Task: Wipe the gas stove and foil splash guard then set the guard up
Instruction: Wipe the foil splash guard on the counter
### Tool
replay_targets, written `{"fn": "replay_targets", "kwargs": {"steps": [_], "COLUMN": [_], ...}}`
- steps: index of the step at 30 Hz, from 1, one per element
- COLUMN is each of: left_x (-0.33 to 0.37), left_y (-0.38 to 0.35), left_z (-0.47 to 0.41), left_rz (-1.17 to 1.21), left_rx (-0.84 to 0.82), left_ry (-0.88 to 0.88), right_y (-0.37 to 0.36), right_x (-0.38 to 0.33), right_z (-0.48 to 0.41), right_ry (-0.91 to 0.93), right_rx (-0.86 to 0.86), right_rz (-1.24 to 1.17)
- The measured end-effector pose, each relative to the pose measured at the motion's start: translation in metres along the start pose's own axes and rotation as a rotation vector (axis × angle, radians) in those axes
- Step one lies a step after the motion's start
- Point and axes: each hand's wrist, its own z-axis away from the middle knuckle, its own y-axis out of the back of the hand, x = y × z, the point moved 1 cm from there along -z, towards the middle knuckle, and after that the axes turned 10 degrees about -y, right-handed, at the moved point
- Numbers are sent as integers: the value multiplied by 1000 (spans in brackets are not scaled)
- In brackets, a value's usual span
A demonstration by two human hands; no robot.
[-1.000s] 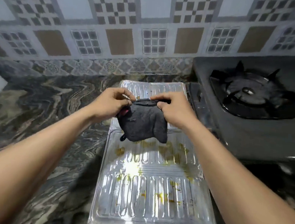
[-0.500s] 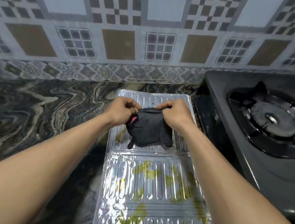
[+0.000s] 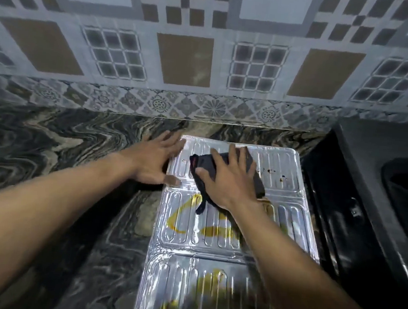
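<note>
The foil splash guard (image 3: 216,251) lies flat on the marble counter, ribbed and shiny, with yellow grease smears across its middle and near panels. A dark grey cloth (image 3: 207,164) rests on the guard's far panel. My right hand (image 3: 228,178) presses flat on the cloth, fingers spread. My left hand (image 3: 154,160) lies open at the guard's far left corner, palm down, half on the counter and thumb on the foil edge. The black gas stove (image 3: 367,193) stands at the right, its burner cut off by the frame edge.
The dark veined marble counter (image 3: 58,146) stretches to the left of the guard. A patterned tile wall (image 3: 181,58) rises right behind the guard's far edge. The stove's side stands close along the guard's right edge.
Both hands held the cloth up between them before. Now the cloth is down on the far panel under my right hand, and my left hand has let go and spread at the guard's corner.
</note>
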Motion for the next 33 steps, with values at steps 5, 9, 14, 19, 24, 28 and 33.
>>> {"fn": "replay_targets", "kwargs": {"steps": [5,9,14,19,24,28,33], "left_x": [-14,-19,-22,-19,-20,-21,-23], "left_y": [-7,-9,-10,-8,-7,-8,-11], "left_z": [-5,-9,-10,-8,-7,-6,-7], "left_rz": [-59,-51,-27,-3,36,48,49], "left_rx": [-110,-108,-119,-139,-136,-143,-119], "left_ry": [-7,-26,-33,-26,-39,-35,-42], "right_y": [-21,-20,-18,-12,-27,-32,-32], "right_x": [-10,-9,-9,-22,-50,-33,-33], "right_z": [-9,-14,-1,12,7,6,21], "right_ry": [-22,-15,281,107,-233,-30,343], "right_rx": [-59,61,-25,114,13,80,27], "right_rz": [87,14,-164,-86,-53,-54,61]}}
